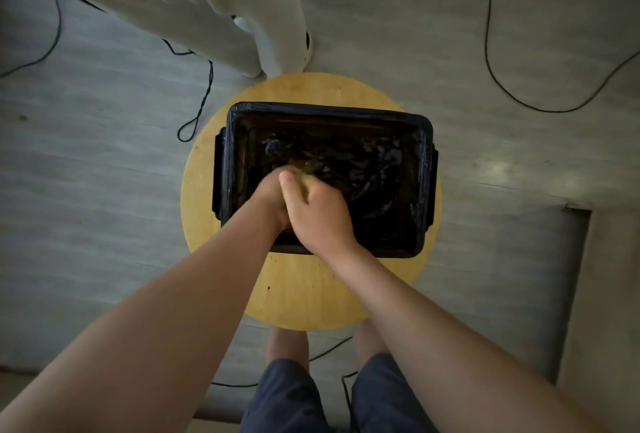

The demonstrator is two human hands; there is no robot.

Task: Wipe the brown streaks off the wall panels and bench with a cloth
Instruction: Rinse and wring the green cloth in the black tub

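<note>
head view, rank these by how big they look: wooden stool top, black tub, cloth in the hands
1. wooden stool top, widest, though the tub covers part
2. black tub, slightly narrower
3. cloth, smallest as seen; mostly hidden in the left hand and right hand, so true size unsure

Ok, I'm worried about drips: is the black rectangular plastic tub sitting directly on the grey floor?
No, the black rectangular plastic tub stands on the round yellow wooden stool.

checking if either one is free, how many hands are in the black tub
2. The left hand and the right hand are pressed together over the near-left part of the black tub, squeezing a yellowish cloth between them.
</note>
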